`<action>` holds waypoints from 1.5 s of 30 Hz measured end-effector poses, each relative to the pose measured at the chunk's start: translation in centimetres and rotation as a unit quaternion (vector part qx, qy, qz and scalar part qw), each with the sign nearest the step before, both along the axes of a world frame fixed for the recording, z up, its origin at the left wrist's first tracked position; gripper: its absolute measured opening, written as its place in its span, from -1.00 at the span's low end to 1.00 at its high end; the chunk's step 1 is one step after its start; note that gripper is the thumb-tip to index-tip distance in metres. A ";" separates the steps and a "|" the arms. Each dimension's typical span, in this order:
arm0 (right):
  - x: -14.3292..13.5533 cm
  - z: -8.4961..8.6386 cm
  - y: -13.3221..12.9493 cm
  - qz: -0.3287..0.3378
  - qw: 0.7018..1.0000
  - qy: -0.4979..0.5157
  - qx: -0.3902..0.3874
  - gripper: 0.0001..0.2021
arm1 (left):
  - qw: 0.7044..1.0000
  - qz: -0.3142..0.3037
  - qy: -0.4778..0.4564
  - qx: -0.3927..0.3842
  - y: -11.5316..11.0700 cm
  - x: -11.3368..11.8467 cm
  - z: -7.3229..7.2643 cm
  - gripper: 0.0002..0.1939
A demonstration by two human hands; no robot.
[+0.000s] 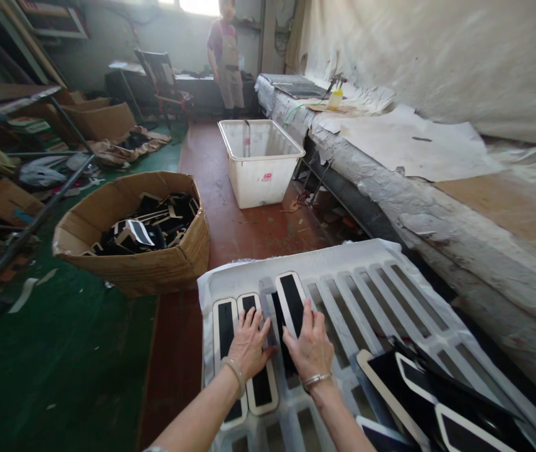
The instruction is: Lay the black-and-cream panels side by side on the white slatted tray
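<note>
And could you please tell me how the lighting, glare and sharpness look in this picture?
Head view: the bright rectangular window at top is blown out, with pale haze nearby; the dark green floor at lower left is dim. Same head view: the bare left hand and bare right hand look fairly sharp, while the distant person in a pale apron looks soft.

A slotted white plastic rack (324,258) is serving as the support. Two cream-rimmed black strips (262,384) are lying side by side at its left edge. A jumbled heap of similar pieces (416,376) is occupying its near right corner. A third strip (291,298) is slanting over its slots, left of centre; contact is not showing clearly.
</note>
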State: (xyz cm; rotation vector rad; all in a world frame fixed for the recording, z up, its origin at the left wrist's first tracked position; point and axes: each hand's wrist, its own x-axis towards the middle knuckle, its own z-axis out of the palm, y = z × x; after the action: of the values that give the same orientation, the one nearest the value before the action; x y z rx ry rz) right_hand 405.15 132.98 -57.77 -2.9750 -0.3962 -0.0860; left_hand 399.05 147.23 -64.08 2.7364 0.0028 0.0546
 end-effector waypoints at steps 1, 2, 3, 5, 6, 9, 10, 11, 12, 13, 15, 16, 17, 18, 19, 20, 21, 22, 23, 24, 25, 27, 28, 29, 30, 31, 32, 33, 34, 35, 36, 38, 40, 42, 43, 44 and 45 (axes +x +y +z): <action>0.7 -0.2 0.1 0.008 1.000 -0.003 0.005 -0.23 | 1.000 -0.001 -0.001 -0.001 0.0 0.0 -0.1 -0.35; 1.2 -0.4 0.1 0.022 1.000 -0.002 0.008 -0.23 | 1.000 -0.003 -0.001 -0.002 0.0 -0.1 -0.1 -0.35; 1.4 -0.6 0.2 0.039 0.999 0.001 0.008 -0.22 | 1.000 -0.005 -0.002 -0.004 0.1 -0.1 -0.2 -0.35; 1.0 -1.4 0.2 0.066 0.998 0.021 0.004 -0.21 | 1.000 -0.008 -0.002 -0.006 0.2 -0.2 -0.3 -0.37; 0.6 -1.8 0.1 0.065 0.997 0.038 0.000 -0.21 | 1.000 -0.008 -0.002 -0.007 0.2 -0.2 -0.3 -0.38; -0.9 -3.4 -0.4 0.015 0.995 0.098 0.003 -0.23 | 1.000 -0.005 -0.004 -0.012 0.5 -0.2 -0.3 -0.43; -1.3 -3.9 -0.5 -0.003 0.993 0.113 0.014 -0.24 | 1.000 -0.005 -0.006 -0.014 0.6 -0.2 -0.3 -0.44; -1.5 -4.4 -0.6 -0.013 0.992 0.125 0.029 -0.25 | 1.000 -0.005 -0.007 -0.016 0.7 -0.3 -0.3 -0.46; -1.6 -4.8 -0.5 -0.015 0.990 0.132 0.049 -0.25 | 1.000 -0.007 -0.009 -0.017 0.9 -0.3 -0.3 -0.48; -1.6 -5.2 -0.4 -0.015 0.988 0.137 0.068 -0.25 | 1.000 -0.009 -0.010 -0.018 1.0 -0.4 -0.4 -0.50; -1.5 -5.9 -0.1 -0.013 0.986 0.138 0.089 -0.25 | 1.000 -0.015 -0.012 -0.019 1.4 -0.4 -0.4 -0.53; -1.5 -6.3 0.0 -0.006 0.987 0.136 0.091 -0.26 | 1.000 -0.019 -0.013 -0.020 1.5 -0.4 -0.5 -0.54; -1.5 -6.6 0.1 0.005 0.987 0.131 0.091 -0.27 | 0.999 -0.022 -0.013 -0.020 1.7 -0.4 -0.6 -0.55; -1.5 -7.0 0.1 0.016 0.988 0.123 0.091 -0.27 | 0.999 -0.025 -0.013 -0.021 1.8 -0.4 -0.6 -0.55; -1.6 -7.2 0.0 0.028 0.989 0.114 0.093 -0.28 | 0.999 -0.026 -0.012 -0.022 1.9 -0.3 -0.7 -0.55; -1.6 -7.5 0.0 0.039 0.989 0.104 0.097 -0.28 | 0.999 -0.027 -0.013 -0.022 1.9 -0.3 -0.8 -0.56; -1.7 -7.7 -0.1 0.045 0.990 0.094 0.099 -0.28 | 0.999 -0.027 -0.013 -0.023 2.0 -0.2 -0.9 -0.56; -1.9 -7.8 -0.1 0.046 0.990 0.087 0.097 -0.28 | 0.999 -0.027 -0.014 -0.024 2.0 -0.2 -0.9 -0.56; -2.0 -7.8 -0.1 0.043 0.992 0.081 0.090 -0.29 | 0.999 -0.026 -0.015 -0.025 2.0 -0.2 -1.0 -0.57; -2.1 -7.8 -0.1 0.042 0.993 0.076 0.081 -0.30 | 0.999 -0.025 -0.016 -0.025 2.0 -0.2 -1.0 -0.57; -2.2 -7.7 0.0 0.042 0.994 0.073 0.074 -0.31 | 0.999 -0.024 -0.017 -0.026 2.0 -0.2 -1.0 -0.58; -2.4 -7.4 0.3 0.040 0.994 0.073 0.068 -0.32 | 0.999 -0.022 -0.019 -0.026 2.0 -0.2 -0.9 -0.58; -2.5 -7.2 0.4 0.037 0.994 0.078 0.070 -0.33 | 0.999 -0.021 -0.020 -0.026 2.0 -0.2 -0.8 -0.58; -2.5 -7.1 0.6 0.032 0.993 0.088 0.076 -0.33 | 0.999 -0.020 -0.020 -0.027 2.0 -0.2 -0.8 -0.57; -2.5 -6.9 0.7 0.027 0.991 0.101 0.086 -0.34 | 0.999 -0.018 -0.021 -0.027 1.9 -0.1 -0.7 -0.58; -2.5 -6.8 0.8 0.022 0.988 0.116 0.097 -0.34 | 0.999 -0.015 -0.022 -0.027 1.9 -0.1 -0.7 -0.58; -2.4 -6.6 0.8 0.020 0.985 0.130 0.108 -0.34 | 0.999 -0.011 -0.022 -0.027 1.8 0.0 -0.6 -0.60; -2.2 -6.5 0.6 0.019 0.982 0.143 0.119 -0.34 | 0.999 -0.006 -0.023 -0.027 1.7 0.1 -0.5 -0.61; -2.0 -6.5 0.4 0.021 0.979 0.155 0.128 -0.35 | 0.999 0.000 -0.023 -0.027 1.5 0.1 -0.5 -0.62; -1.8 -6.4 0.0 0.024 0.976 0.166 0.136 -0.36 | 0.999 0.005 -0.023 -0.027 1.4 0.2 -0.4 -0.63; -1.6 -6.3 -0.5 0.029 0.973 0.177 0.144 -0.37 | 0.999 0.009 -0.022 -0.026 1.2 0.3 -0.3 -0.62; -1.3 -6.3 -1.8 0.043 0.964 0.198 0.170 -0.37 | 0.999 0.014 -0.020 -0.024 1.0 0.4 0.0 -0.62; -1.4 -6.2 -3.2 0.045 0.957 0.205 0.198 -0.35 | 0.999 0.014 -0.019 -0.022 0.8 0.4 0.2 -0.62; -2.0 -6.3 -4.6 0.024 0.955 0.198 0.219 -0.43 | 1.000 0.015 -0.019 -0.020 0.8 0.4 0.3 -0.63; -2.4 -6.3 -5.1 0.008 0.955 0.194 0.225 -0.48 | 1.000 0.015 -0.019 -0.019 0.8 0.5 0.3 -0.63; -3.0 -6.5 -5.6 -0.006 0.954 0.191 0.230 -0.53 | 1.000 0.015 -0.019 -0.017 0.8 0.4 0.3 -0.63; -3.5 -6.6 -5.9 -0.016 0.953 0.190 0.235 -0.55 | 1.000 0.014 -0.019 -0.016 0.8 0.4 0.3 -0.63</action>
State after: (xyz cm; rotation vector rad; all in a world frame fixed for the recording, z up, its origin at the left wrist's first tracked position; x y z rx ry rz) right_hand 401.68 127.11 -64.40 -2.4498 -0.2344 0.3376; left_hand 399.48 148.03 -63.81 2.7032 0.0318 0.1146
